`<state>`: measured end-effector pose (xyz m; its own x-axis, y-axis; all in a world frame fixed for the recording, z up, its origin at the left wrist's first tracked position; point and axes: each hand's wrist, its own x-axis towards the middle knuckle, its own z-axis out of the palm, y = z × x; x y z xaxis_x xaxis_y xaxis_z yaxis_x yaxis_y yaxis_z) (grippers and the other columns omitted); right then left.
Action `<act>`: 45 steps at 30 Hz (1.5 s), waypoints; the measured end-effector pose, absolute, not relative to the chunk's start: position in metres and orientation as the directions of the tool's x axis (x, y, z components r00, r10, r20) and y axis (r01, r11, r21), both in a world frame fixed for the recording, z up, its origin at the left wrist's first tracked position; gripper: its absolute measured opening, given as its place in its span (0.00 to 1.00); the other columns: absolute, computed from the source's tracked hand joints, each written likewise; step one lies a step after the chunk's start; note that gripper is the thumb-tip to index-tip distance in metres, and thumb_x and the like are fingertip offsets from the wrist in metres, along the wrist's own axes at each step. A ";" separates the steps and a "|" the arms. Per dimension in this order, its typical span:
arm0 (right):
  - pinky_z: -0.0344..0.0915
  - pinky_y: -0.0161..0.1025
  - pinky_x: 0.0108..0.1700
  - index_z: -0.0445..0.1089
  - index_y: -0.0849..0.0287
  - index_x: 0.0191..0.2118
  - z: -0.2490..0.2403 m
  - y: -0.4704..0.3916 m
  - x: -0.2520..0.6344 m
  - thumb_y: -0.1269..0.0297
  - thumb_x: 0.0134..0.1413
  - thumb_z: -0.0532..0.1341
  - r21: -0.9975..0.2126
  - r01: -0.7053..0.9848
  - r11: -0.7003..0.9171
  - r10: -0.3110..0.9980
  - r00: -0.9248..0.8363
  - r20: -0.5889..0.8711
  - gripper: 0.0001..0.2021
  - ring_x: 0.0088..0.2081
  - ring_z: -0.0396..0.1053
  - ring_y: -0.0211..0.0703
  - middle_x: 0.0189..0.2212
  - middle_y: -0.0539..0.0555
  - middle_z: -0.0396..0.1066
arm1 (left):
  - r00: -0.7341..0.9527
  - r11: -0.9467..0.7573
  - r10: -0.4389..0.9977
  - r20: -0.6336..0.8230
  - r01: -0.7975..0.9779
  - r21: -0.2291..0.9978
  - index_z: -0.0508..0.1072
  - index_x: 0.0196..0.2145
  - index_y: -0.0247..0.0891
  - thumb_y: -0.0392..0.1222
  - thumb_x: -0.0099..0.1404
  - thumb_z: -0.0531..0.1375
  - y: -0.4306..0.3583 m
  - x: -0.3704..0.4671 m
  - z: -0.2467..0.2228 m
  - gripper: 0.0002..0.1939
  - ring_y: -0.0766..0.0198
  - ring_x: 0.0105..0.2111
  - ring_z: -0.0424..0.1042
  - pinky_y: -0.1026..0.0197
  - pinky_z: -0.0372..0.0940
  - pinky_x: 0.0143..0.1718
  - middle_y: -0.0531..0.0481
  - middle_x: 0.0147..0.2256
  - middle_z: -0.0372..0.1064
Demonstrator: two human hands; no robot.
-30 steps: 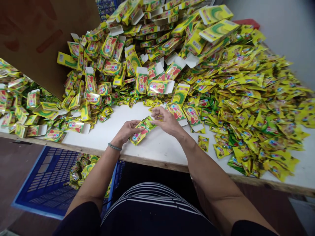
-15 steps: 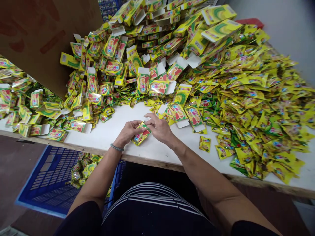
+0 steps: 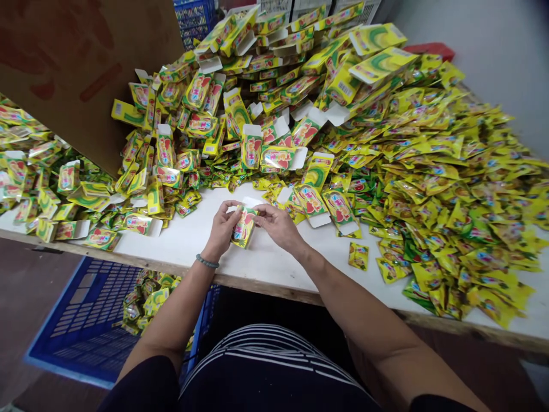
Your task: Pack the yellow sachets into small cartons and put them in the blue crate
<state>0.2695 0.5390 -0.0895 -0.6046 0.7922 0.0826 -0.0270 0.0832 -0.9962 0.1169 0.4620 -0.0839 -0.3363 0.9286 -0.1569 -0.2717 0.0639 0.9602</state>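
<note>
Between my hands is a small yellow, green and red box (image 3: 244, 229), its white end flap (image 3: 252, 202) raised at the far end. My left hand (image 3: 224, 229) grips the box by its left side, thumb on the printed face. The fingers of my right hand (image 3: 277, 224) pinch its upper right edge. Just to the right lie two printed boxes, one (image 3: 311, 201) beside another (image 3: 340, 210), both with white flaps towards me. A single yellow sachet (image 3: 358, 256) rests flat on the white table (image 3: 274, 272).
A large heap of yellow sachets (image 3: 437, 171) covers the right side. Boxes (image 3: 199, 123) are piled along the back and left, beside a big brown carton (image 3: 86, 68). Below the table's left edge stands a blue crate (image 3: 86, 320) with some packets inside.
The box has turned more upright between my hands, and its white flap now shows standing open at the far end. My right fingers have come down to the box's right edge.
</note>
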 end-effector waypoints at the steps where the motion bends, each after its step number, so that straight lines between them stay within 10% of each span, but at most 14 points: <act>1: 0.72 0.40 0.38 0.72 0.56 0.36 -0.090 0.538 0.269 0.42 0.50 0.65 -0.998 -0.031 0.060 0.773 -0.631 0.066 0.20 0.32 0.70 0.41 0.29 0.51 0.70 | -0.310 0.064 0.937 -0.158 -0.292 0.954 0.63 0.44 0.41 0.58 0.52 0.71 0.461 0.117 -0.084 0.30 0.68 0.23 0.70 0.66 0.63 0.27 0.56 0.27 0.71; 7: 0.72 0.38 0.34 0.70 0.58 0.29 -0.088 0.540 0.275 0.45 0.55 0.62 -0.994 -0.037 0.103 0.835 -0.540 0.107 0.19 0.27 0.69 0.39 0.24 0.49 0.69 | -0.130 0.083 0.983 -0.127 -0.301 0.950 0.66 0.51 0.41 0.52 0.57 0.70 0.456 0.116 -0.087 0.28 0.68 0.27 0.71 0.66 0.63 0.29 0.54 0.32 0.73; 12: 0.73 0.41 0.40 0.73 0.54 0.50 -0.098 0.546 0.273 0.51 0.53 0.66 -0.996 -0.026 0.089 0.816 -0.571 0.088 0.21 0.33 0.74 0.42 0.33 0.51 0.78 | -0.274 0.016 0.959 -0.069 -0.191 0.981 0.72 0.47 0.39 0.52 0.55 0.71 0.458 0.114 -0.089 0.26 0.70 0.23 0.67 0.68 0.59 0.25 0.56 0.25 0.69; 18: 0.69 0.46 0.54 0.81 0.52 0.45 -0.091 0.534 0.274 0.58 0.59 0.62 -0.932 0.048 0.359 0.747 -0.614 0.256 0.13 0.48 0.75 0.49 0.45 0.55 0.80 | -0.463 -0.033 0.883 -0.081 -0.233 0.972 0.70 0.39 0.39 0.54 0.50 0.73 0.461 0.112 -0.093 0.25 0.71 0.19 0.65 0.68 0.58 0.22 0.58 0.22 0.68; 31: 0.71 0.43 0.44 0.82 0.58 0.36 -0.100 0.541 0.271 0.53 0.36 0.75 -0.954 -0.149 -0.261 0.788 -0.604 -0.122 0.19 0.36 0.76 0.44 0.33 0.55 0.81 | -0.438 -0.006 0.897 -0.053 -0.133 0.991 0.74 0.38 0.35 0.52 0.50 0.73 0.460 0.115 -0.092 0.23 0.71 0.20 0.68 0.68 0.60 0.22 0.55 0.21 0.72; 45: 0.69 0.41 0.40 0.83 0.58 0.37 -0.088 0.522 0.273 0.58 0.54 0.63 -0.979 0.118 0.168 0.875 -0.476 0.092 0.13 0.35 0.75 0.47 0.34 0.56 0.81 | -0.503 -0.030 0.864 0.002 -0.047 0.998 0.76 0.37 0.35 0.53 0.52 0.72 0.458 0.119 -0.094 0.21 0.71 0.21 0.67 0.68 0.60 0.24 0.55 0.22 0.71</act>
